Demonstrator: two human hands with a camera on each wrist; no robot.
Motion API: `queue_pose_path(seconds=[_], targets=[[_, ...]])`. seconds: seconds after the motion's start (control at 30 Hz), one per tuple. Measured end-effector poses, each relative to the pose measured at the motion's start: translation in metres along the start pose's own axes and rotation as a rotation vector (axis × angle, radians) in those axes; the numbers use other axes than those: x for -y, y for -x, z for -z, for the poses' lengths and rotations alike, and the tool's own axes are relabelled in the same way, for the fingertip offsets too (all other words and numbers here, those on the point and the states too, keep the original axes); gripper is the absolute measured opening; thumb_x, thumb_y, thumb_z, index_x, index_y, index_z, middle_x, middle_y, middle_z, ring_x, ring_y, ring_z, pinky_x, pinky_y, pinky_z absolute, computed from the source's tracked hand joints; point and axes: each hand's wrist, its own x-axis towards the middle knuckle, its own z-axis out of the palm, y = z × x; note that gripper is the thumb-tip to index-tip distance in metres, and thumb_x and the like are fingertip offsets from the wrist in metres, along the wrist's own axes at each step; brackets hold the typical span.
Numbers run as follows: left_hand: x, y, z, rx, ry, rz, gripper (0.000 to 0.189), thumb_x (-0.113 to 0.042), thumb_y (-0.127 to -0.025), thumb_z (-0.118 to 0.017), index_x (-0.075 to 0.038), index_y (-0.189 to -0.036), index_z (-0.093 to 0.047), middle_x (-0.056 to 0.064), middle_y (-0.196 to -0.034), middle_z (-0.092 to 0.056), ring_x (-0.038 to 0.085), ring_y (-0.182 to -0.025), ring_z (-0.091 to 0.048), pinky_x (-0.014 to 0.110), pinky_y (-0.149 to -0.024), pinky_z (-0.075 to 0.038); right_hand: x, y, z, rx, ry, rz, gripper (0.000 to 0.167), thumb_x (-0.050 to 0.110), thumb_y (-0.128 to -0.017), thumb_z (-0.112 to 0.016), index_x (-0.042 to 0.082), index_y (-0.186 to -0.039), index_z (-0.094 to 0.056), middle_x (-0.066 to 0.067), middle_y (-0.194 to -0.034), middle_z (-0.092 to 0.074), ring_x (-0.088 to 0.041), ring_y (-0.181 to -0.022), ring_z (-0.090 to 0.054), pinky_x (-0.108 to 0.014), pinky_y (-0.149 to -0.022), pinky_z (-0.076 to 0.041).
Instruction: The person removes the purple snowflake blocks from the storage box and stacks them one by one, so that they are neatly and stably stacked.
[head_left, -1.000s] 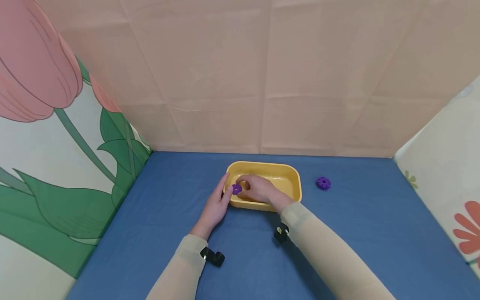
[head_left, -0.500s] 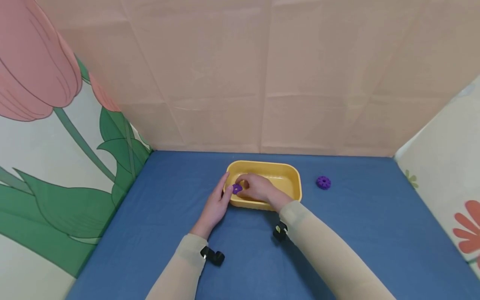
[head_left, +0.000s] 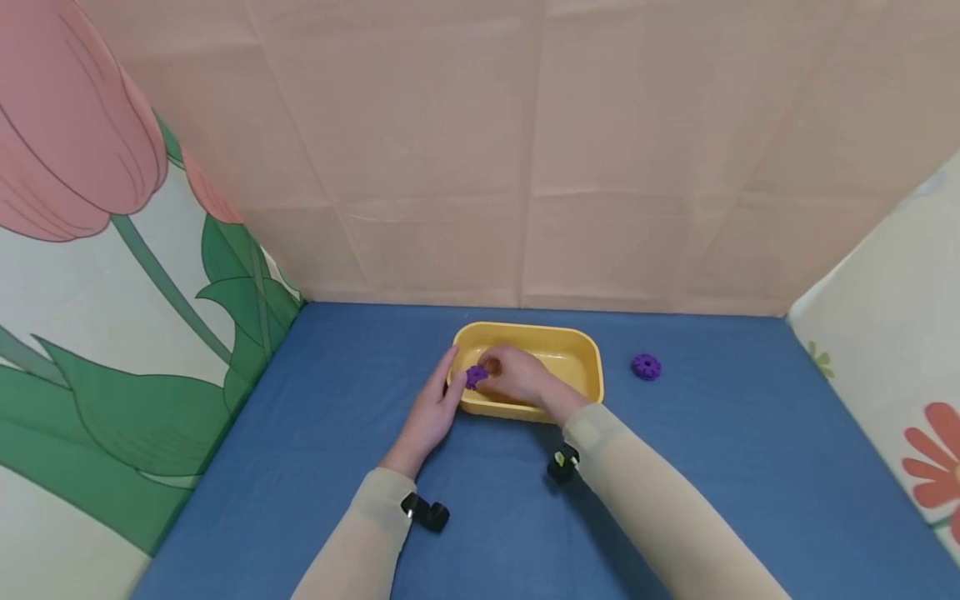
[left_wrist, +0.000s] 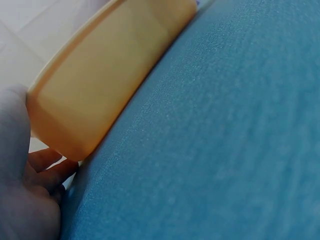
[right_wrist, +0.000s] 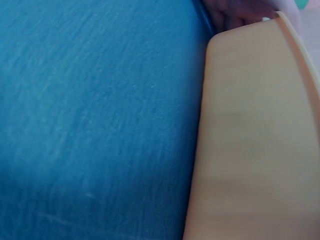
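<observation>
A shallow yellow tray [head_left: 555,335] stands on the blue cloth. My left hand [head_left: 433,408] holds its left end, the thumb at the rim and the fingers round the outside. In the left wrist view that hand [left_wrist: 30,185] sits against the tray's end wall [left_wrist: 95,85]. Reaching over the near rim, my right hand [head_left: 517,375] pinches a purple notched disc [head_left: 476,377] inside the tray's left end, close to the left thumb. The right wrist view shows only the tray's outer side wall [right_wrist: 255,135], with left-hand fingers [right_wrist: 240,12] beyond it.
A second purple notched disc [head_left: 647,367] lies on the blue cloth [head_left: 712,467] to the right of the tray. A beige sheet [head_left: 420,167] hangs behind the table. Flower-printed panels [head_left: 157,317] flank it left and right.
The pinched disc has turned and shifted slightly to the right between the right fingers. The left hand and the tray have stayed in place.
</observation>
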Motion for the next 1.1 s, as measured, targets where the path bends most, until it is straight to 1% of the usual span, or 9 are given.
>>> queue_pose_path(seconds=[0.2,0.37,0.53,0.63,0.77,0.87,1.0,1.1], targets=[[-0.002,0.001,0.0,0.005,0.001,0.004,0.059,-0.043,-0.12,-0.047,-0.039,-0.176,-0.029,0.003,-0.178,-0.035,0.03,-0.163,-0.032,0.058,-0.131,-0.028,0.0,0.008,0.009,-0.037,-0.066,-0.033,0.035,0.026,-0.1,-0.085,0.01,-0.13,-0.076,-0.002,-0.113,-0.074,-0.022,-0.103,-0.068,-0.045,-0.097,-0.058],[-0.004,0.001,0.0,0.003,-0.002,0.009,0.059,-0.042,-0.12,-0.046,-0.039,-0.176,-0.028,0.004,-0.179,-0.034,0.032,-0.164,-0.031,0.06,-0.131,-0.027,0.0,0.021,0.019,-0.098,-0.1,-0.054,0.04,0.029,-0.1,-0.085,0.009,-0.134,-0.074,-0.005,-0.117,-0.073,-0.025,-0.104,-0.066,-0.044,-0.093,-0.058],[-0.004,0.002,0.0,0.006,0.013,0.02,0.058,-0.041,-0.121,-0.046,-0.04,-0.176,-0.028,0.002,-0.179,-0.033,0.031,-0.165,-0.029,0.059,-0.132,-0.026,-0.007,0.033,0.029,-0.146,-0.132,-0.076,0.042,0.032,-0.101,-0.085,0.011,-0.135,-0.073,-0.007,-0.119,-0.071,-0.026,-0.101,-0.065,-0.041,-0.086,-0.058],[-0.003,0.002,0.0,0.005,0.02,0.019,0.059,-0.042,-0.12,-0.046,-0.04,-0.176,-0.028,0.002,-0.179,-0.032,0.03,-0.165,-0.029,0.058,-0.132,-0.025,-0.01,0.039,0.033,-0.165,-0.133,-0.07,0.041,0.034,-0.101,-0.084,0.012,-0.134,-0.073,-0.006,-0.119,-0.071,-0.025,-0.1,-0.065,-0.041,-0.084,-0.057],[-0.001,0.002,0.001,-0.001,0.02,0.008,0.06,-0.05,-0.119,-0.046,-0.039,-0.176,-0.03,0.002,-0.179,-0.033,0.03,-0.165,-0.029,0.056,-0.133,-0.025,-0.011,0.047,0.036,-0.182,-0.139,-0.045,0.041,0.032,-0.101,-0.085,0.01,-0.133,-0.073,-0.007,-0.118,-0.07,-0.026,-0.099,-0.065,-0.041,-0.085,-0.057],[0.0,0.002,0.001,-0.001,0.023,0.004,0.062,-0.055,-0.118,-0.045,-0.039,-0.176,-0.029,0.001,-0.179,-0.033,0.028,-0.165,-0.029,0.055,-0.133,-0.025,-0.01,0.054,0.038,-0.196,-0.15,-0.044,0.042,0.03,-0.101,-0.085,0.009,-0.135,-0.073,-0.007,-0.118,-0.07,-0.026,-0.098,-0.064,-0.039,-0.084,-0.057],[0.001,0.002,0.001,0.002,0.025,0.007,0.061,-0.055,-0.118,-0.044,-0.041,-0.176,-0.029,0.0,-0.179,-0.033,0.028,-0.165,-0.029,0.055,-0.133,-0.025,-0.008,0.064,0.044,-0.231,-0.187,-0.057,0.043,0.028,-0.101,-0.086,0.008,-0.136,-0.072,-0.007,-0.118,-0.069,-0.024,-0.093,-0.061,-0.037,-0.077,-0.053],[0.0,0.002,0.0,0.006,0.02,0.007,0.061,-0.054,-0.118,-0.044,-0.041,-0.176,-0.028,0.0,-0.179,-0.033,0.028,-0.165,-0.029,0.055,-0.133,-0.026,-0.008,0.074,0.048,-0.262,-0.209,-0.058,0.043,0.027,-0.101,-0.085,0.008,-0.137,-0.071,-0.008,-0.112,-0.069,-0.024,-0.088,-0.059,-0.034,-0.07,-0.051]])
